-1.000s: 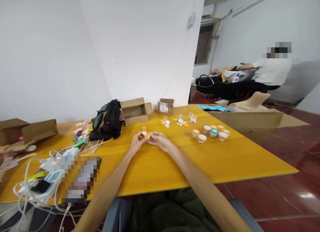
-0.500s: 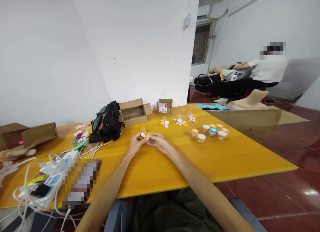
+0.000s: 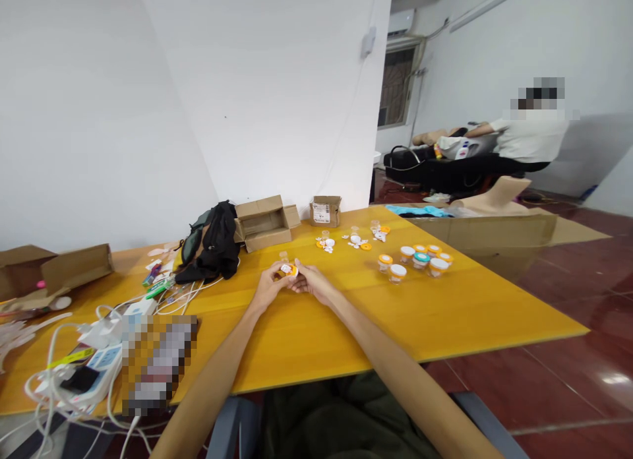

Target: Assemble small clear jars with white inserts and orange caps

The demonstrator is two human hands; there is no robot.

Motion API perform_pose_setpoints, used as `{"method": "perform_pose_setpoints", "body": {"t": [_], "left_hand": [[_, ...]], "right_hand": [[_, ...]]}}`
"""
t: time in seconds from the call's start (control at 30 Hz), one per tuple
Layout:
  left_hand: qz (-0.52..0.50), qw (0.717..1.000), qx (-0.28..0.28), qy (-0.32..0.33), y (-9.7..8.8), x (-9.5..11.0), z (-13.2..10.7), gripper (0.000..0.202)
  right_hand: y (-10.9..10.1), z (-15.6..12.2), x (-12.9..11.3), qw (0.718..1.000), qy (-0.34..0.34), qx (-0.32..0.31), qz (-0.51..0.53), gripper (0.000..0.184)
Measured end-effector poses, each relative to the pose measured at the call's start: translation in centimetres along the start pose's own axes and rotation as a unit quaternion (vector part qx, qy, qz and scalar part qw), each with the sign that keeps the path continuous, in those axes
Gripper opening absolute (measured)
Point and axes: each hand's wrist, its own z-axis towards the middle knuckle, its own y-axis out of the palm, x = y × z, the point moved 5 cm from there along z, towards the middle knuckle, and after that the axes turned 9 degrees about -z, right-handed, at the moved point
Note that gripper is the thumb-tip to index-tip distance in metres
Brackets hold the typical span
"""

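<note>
I have the left hand [image 3: 269,285] and the right hand [image 3: 314,282] both pinching the small orange-and-white piece [image 3: 289,269], well in from the near edge of the table [image 3: 311,343], apparently fitting its parts together, so I judge the next move calls for steady fingertip alignment.

Orange-and-white plastic part [image 3: 288,270], over middle of yellow tabletop [image 3: 316,343]: partly hidden by left hand [image 3: 270,282] and right hand [image 3: 314,282]; details too small to tell. Left forearm [image 3: 220,360] and right forearm [image 3: 395,353], tabletop's near side: cut off by bottom edge. Small white pieces [image 3: 380,236], tabletop's far side: shapes too small to tell. Cardboard box [image 3: 79,268], tabletop's left end: cut off by left edge. Phone-like device [image 3: 161,373], tabletop's near left: pixelated. Seated person [image 3: 531,141], beyond tabletop's right: head [image 3: 541,95] pixelated.
</note>
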Motion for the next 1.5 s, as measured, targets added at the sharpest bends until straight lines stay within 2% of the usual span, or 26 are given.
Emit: {"method": "perform_pose_setpoints", "body": {"t": [0.1, 0.27, 0.33, 0.7, 0.87, 1.0, 1.07, 1.1, 1.17, 1.23, 1.27, 1.33, 1.43, 1.5], "left_hand": [[-0.02, 1.0, 0.008, -0.006, -0.1, -0.1, -0.1, 0.032], [-0.042, 0.999, 0.025, -0.013, -0.3, -0.2, -0.2, 0.035], [-0.042, 0.999, 0.024, -0.015, -0.2, -0.2, -0.2, 0.034], [-0.049, 0.998, 0.001, -0.035, 0.2, -0.1, -0.2, 0.037], [-0.061, 0.997, -0.008, -0.046, 0.4, -0.1, -0.3, 0.038], [-0.034, 0.999, 0.006, -0.041, 0.0, -0.2, -0.2, 0.036], [0.003, 0.999, 0.02, -0.031, -0.4, -0.4, 0.0, 0.032], [0.024, 0.999, 0.027, -0.026, -0.7, -0.6, 0.1, 0.03], [0.067, 0.997, 0.038, -0.017, -1.2, -1.0, 0.3, 0.025], [0.111, 0.993, 0.044, -0.006, -1.6, -1.4, 0.4, 0.018], [0.135, 0.99, 0.047, 0.0, -1.8, -1.6, 0.4, 0.015], [0.172, 0.984, 0.052, 0.009, -2.0, -1.8, 0.4, 0.012], [0.182, 0.982, 0.047, 0.014, -2.0, -2.0, 0.3, 0.016], [0.173, 0.984, 0.044, 0.017, -2.0, -2.0, 0.2, 0.018]], "right_hand": [[0.0, 0.0, -0.1, 1.0, -0.005, 0.003, 0.005, 0.044], [0.2, -0.2, -0.5, 0.999, -0.02, 0.004, 0.041, 0.026], [0.3, -0.4, -0.7, 0.999, -0.022, 0.0, 0.048, 0.025], [0.6, -1.1, -1.1, 1.0, 0.001, -0.011, -0.011, 0.051], [0.8, -1.2, -1.1, 0.999, 0.015, -0.008, -0.05, 0.057], [0.0, -0.3, -0.8, 0.992, -0.004, 0.035, -0.118, 0.058], [-1.2, 0.2, -0.8, 0.975, -0.045, 0.1, -0.194, 0.053], [-1.9, 0.4, -1.0, 0.957, -0.079, 0.142, -0.242, 0.048], [-3.1, 0.6, -1.5, 0.903, -0.149, 0.211, -0.343, 0.031], [-3.7, 0.9, -1.7, 0.851, -0.196, 0.246, -0.421, 0.017], [-3.8, 1.2, -1.8, 0.83, -0.215, 0.248, -0.45, 0.019], [-3.4, 1.9, -2.0, 0.798, -0.247, 0.23, -0.498, 0.034], [-2.0, 3.4, -2.2, 0.762, -0.291, 0.163, -0.556, 0.052], [-1.1, 4.3, -2.1, 0.743, -0.308, 0.112, -0.583, 0.052]]}}
